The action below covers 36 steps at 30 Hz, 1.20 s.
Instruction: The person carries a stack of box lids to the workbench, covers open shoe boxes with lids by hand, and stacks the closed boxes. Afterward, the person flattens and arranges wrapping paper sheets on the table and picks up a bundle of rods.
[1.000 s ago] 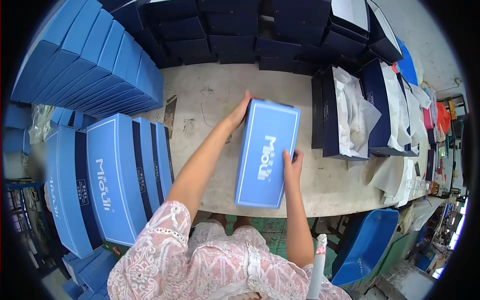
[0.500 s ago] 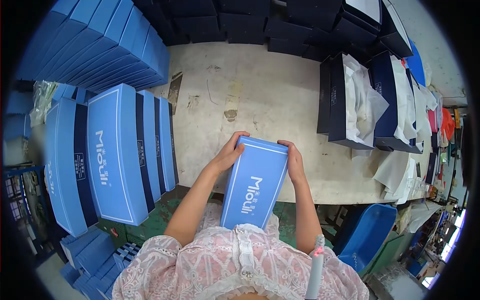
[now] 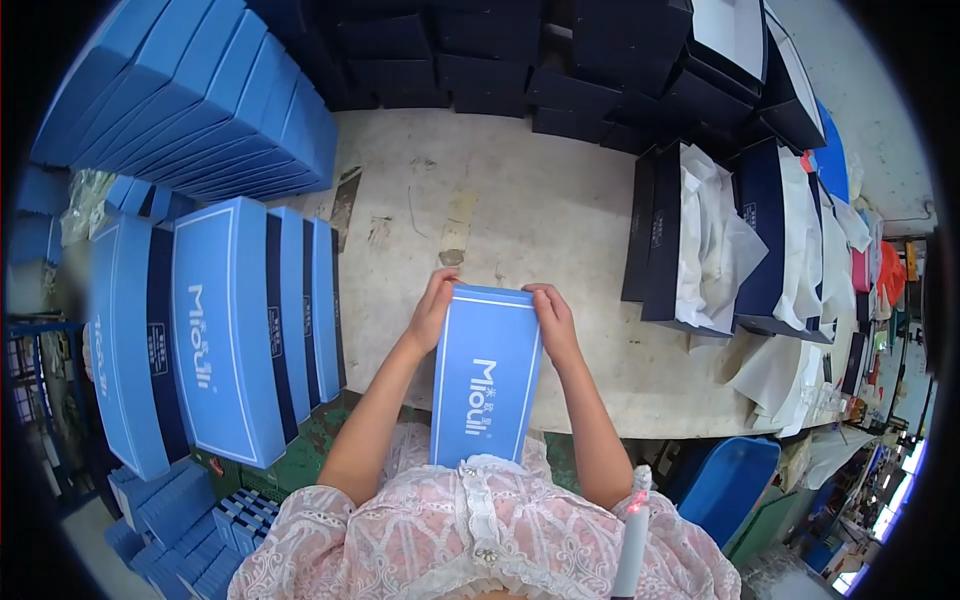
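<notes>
A light blue shoe-style box (image 3: 487,375) with white "Miouli" lettering and a white border line lies between my hands, its near end against my body. My left hand (image 3: 434,312) grips its far left corner, and my right hand (image 3: 553,318) grips the far right corner. The fingers curl over the edges, so some of them are hidden behind the box. Its lid face is turned up toward me and looks closed. Beyond it is the worn pale table (image 3: 540,200).
Blue-lidded boxes (image 3: 225,330) stand in a row at the left, with a stack of blue lids (image 3: 200,100) behind. Dark boxes (image 3: 490,60) line the back. At the right, open dark boxes (image 3: 690,240) hold white paper. A blue chair (image 3: 730,490) stands at lower right.
The box, held in both hands, has shifted slightly left and turned a little straighter. The whole view has also moved, so the table and surrounding boxes appear lower.
</notes>
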Available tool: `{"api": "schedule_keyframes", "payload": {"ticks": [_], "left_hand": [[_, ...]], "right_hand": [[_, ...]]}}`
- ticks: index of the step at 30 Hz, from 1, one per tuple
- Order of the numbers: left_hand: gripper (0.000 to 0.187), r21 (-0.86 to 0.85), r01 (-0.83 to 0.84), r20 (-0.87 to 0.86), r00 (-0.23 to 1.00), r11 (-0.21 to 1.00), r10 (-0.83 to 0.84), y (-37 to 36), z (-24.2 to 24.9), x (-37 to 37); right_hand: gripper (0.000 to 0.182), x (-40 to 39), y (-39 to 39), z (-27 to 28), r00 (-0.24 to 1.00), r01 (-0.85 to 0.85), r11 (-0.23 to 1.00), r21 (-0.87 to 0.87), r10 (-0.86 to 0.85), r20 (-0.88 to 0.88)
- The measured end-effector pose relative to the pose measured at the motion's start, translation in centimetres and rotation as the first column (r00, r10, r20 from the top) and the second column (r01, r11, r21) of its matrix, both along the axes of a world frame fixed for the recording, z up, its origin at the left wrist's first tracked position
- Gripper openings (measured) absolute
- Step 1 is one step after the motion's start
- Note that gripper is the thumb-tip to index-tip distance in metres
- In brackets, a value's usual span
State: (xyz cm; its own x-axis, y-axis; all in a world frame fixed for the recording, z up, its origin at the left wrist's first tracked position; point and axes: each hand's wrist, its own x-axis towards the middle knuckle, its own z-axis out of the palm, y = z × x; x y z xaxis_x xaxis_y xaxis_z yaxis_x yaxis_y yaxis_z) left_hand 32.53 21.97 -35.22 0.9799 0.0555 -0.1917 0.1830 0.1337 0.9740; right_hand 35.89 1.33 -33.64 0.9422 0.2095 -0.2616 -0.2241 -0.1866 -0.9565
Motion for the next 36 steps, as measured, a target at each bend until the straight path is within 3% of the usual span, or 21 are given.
{"api": "schedule_keyframes", "payload": {"ticks": [1, 4, 5, 8, 9, 12, 14, 15, 17, 18, 19, 21, 23, 25, 27, 29, 30, 31, 33, 35, 36], "left_hand": [[0.043, -0.003, 0.008, 0.006, 1.000, 1.000, -0.008, 0.1, 0.2, 0.3], [0.044, 0.224, 0.067, 0.021, 0.997, 0.972, -0.073, 0.4, -1.8, 1.7], [0.045, 0.318, 0.051, 0.063, 0.995, 0.947, -0.074, 0.7, -1.9, 2.7], [0.049, 0.512, 0.004, 0.099, 0.993, 0.859, -0.063, 1.3, -2.9, 2.5], [0.050, 0.536, -0.005, 0.082, 0.996, 0.844, -0.046, 1.4, -4.4, 1.9], [0.055, 0.631, 0.008, 0.025, 0.999, 0.776, -0.031, 1.3, -5.7, 2.0], [0.057, 0.767, 0.001, -0.043, 0.998, 0.642, 0.051, 1.3, -4.1, 2.1], [0.060, 0.822, -0.065, -0.041, 0.984, 0.566, 0.173, 0.1, -1.8, 1.6], [0.060, 0.955, -0.090, 0.059, 0.991, 0.282, 0.119, -3.1, 1.7, -1.8], [0.061, 0.899, 0.030, -0.009, 0.999, 0.438, -0.050, -4.9, 4.3, -4.4], [0.061, 0.816, 0.169, -0.047, 0.973, 0.553, -0.228, -6.4, 5.9, -6.6], [0.061, 0.962, 0.178, -0.078, 0.905, 0.206, -0.418, -7.1, 4.0, -8.6], [0.061, 0.971, 0.142, -0.042, 0.895, 0.195, -0.444, -7.0, 3.7, -8.6], [0.061, 0.964, 0.141, -0.038, 0.912, 0.225, -0.408, -6.7, 4.0, -8.4], [0.061, 0.936, 0.178, -0.059, 0.930, 0.304, -0.362, -5.9, 5.7, -7.0], [0.063, 0.967, -0.063, 0.140, 0.940, 0.245, -0.310, -3.3, 10.0, -2.9], [0.060, 0.950, -0.223, 0.283, 0.911, 0.219, -0.299, -1.4, 14.7, -1.1], [0.055, 0.849, -0.504, 0.529, 0.804, 0.161, -0.272, 0.9, 17.5, 1.5], [0.044, 0.629, -0.778, 0.755, 0.605, 0.016, -0.251, 6.7, 24.8, 5.6], [0.036, 0.540, -0.838, 0.812, 0.543, -0.079, -0.215, 13.5, 31.1, 8.1], [0.036, 0.402, -0.889, 0.856, 0.449, -0.217, -0.256, 17.1, 33.0, 9.1]], "right_hand": [[0.034, 0.3, -0.2, 0.0, 0.999, 0.013, 0.996, -0.086, -0.015, -0.030], [0.042, 1.2, 0.1, -2.7, 0.983, 0.181, 0.980, -0.087, -0.178, 0.033], [0.052, 1.7, -0.2, -3.8, 0.989, 0.109, 0.969, -0.220, -0.085, 0.119], [0.057, 2.9, -0.2, -5.8, 0.970, 0.075, 0.956, -0.285, -0.004, 0.242], [0.059, 3.5, 0.4, -5.7, 0.987, 0.051, 0.976, -0.211, -0.018, 0.158], [0.059, 4.4, 0.5, -1.2, 0.994, -0.022, 0.920, -0.391, 0.062, 0.090], [0.059, 2.7, -0.3, 0.4, 0.926, 0.060, 0.891, -0.449, 0.118, 0.359], [0.060, 1.9, -0.7, 1.2, 0.860, 0.110, 0.878, -0.466, 0.151, 0.488], [0.063, -1.1, -4.1, 6.3, 0.635, 0.350, 0.784, -0.512, 0.203, 0.745], [0.067, -2.0, -7.0, 8.1, 0.540, 0.440, 0.767, -0.466, 0.189, 0.820], [0.070, -2.9, -9.4, 9.6, 0.553, 0.562, 0.613, -0.555, 0.221, 0.803], [0.073, -3.4, -15.0, 9.4, 0.698, 0.591, 0.309, -0.745, 0.267, 0.664], [0.052, -1.7, -18.9, 8.4, 0.759, 0.516, 0.120, -0.848, 0.396, 0.517], [0.034, 0.6, -21.0, 8.3, 0.684, 0.398, 0.263, -0.879, 0.553, 0.476], [0.028, 0.3, -18.5, 10.5, 0.669, 0.295, 0.329, -0.897, 0.599, 0.440], [0.025, -1.6, -16.4, 13.3, 0.631, 0.239, 0.368, -0.898, 0.645, 0.432], [0.024, -3.7, -14.8, 14.2, 0.601, 0.228, 0.389, -0.892, 0.664, 0.444], [0.021, -5.8, -13.7, 14.7, 0.591, 0.232, 0.424, -0.876, 0.654, 0.473], [0.016, -9.2, -11.9, 14.6, 0.503, 0.194, 0.553, -0.810, 0.653, 0.567], [0.011, -13.4, -8.9, 14.5, 0.488, 0.158, 0.603, -0.782, 0.640, 0.593], [0.012, -15.3, -7.5, 13.7, 0.502, 0.124, 0.605, -0.787, 0.646, 0.575]]}}
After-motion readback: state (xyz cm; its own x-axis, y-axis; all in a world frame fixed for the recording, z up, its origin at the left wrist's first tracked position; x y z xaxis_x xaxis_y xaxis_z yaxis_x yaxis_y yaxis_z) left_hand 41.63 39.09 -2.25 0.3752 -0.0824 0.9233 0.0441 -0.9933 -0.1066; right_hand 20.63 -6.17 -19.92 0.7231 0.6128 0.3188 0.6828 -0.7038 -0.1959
